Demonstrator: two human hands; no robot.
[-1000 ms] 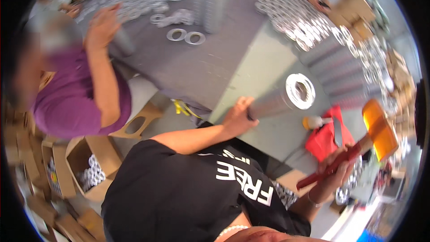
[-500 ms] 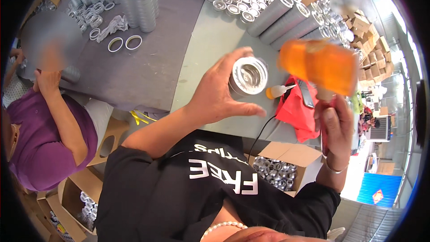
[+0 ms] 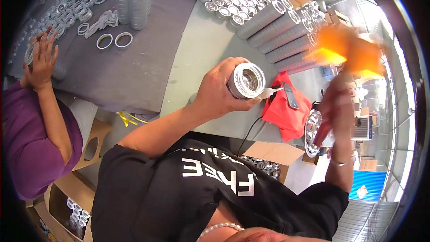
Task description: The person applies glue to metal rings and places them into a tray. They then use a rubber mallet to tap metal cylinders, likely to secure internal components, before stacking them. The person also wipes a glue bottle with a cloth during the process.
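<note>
My left hand [image 3: 215, 90] wraps round a short silver metal cylinder [image 3: 247, 80] with a ringed, open top. It holds the piece over the grey-green table, tilted a little toward me. Off to the right, my right hand [image 3: 337, 107] grips a mallet [image 3: 351, 54] with an orange head and a red handle. The mallet is up in the air, apart from the cylinder, and smeared by motion. A white nozzle [image 3: 271, 92] of a small bottle pokes out behind the cylinder; the rest of it is hidden.
A red cloth [image 3: 286, 116] with a phone [image 3: 291, 97] on it lies right of my left hand. Stacked grey tubes [image 3: 262, 22] and many metal rings [image 3: 219, 2] stand farther back. At left sits a person in purple [image 3: 38, 139]. An open carton [image 3: 268, 154] is below the table edge.
My left fingers and thumb have closed round the cylinder from a looser, spread pose. The mallet has swung to the right with my right hand. The person at left has shifted their hands.
</note>
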